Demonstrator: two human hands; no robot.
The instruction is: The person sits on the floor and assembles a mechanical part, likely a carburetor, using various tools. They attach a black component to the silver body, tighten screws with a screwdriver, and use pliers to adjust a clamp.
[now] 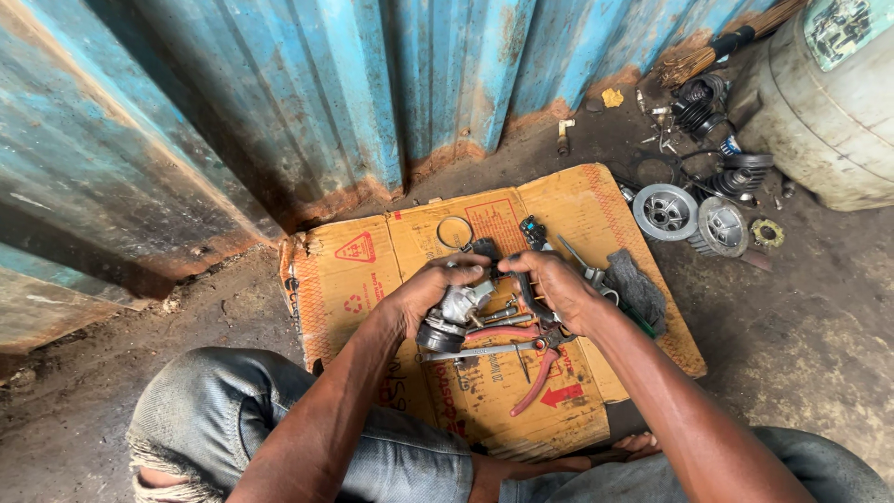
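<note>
Corrugated blue metal sheeting, rusted orange along its foot, filled the upper left. At two o'clock stood a dirty off-white drum, rounded and scuffed. A flattened tan cardboard sheet with red printing lay on the dusty ground as a work mat. On it, at centre, the small silver cast-metal assembly with a dark round base was gripped by the left hand, fingers closed around its body; the right hand was curled at its top, pinching something I could not make out. The work looked to be midway: parts lay loose and scattered, nothing reassembled. At three o'clock of the hands sat a grey cloth; beyond it, two ribbed round metal pulleys. Red-handled pliers lay at five o'clock, and a thin wire ring at twelve.
</note>
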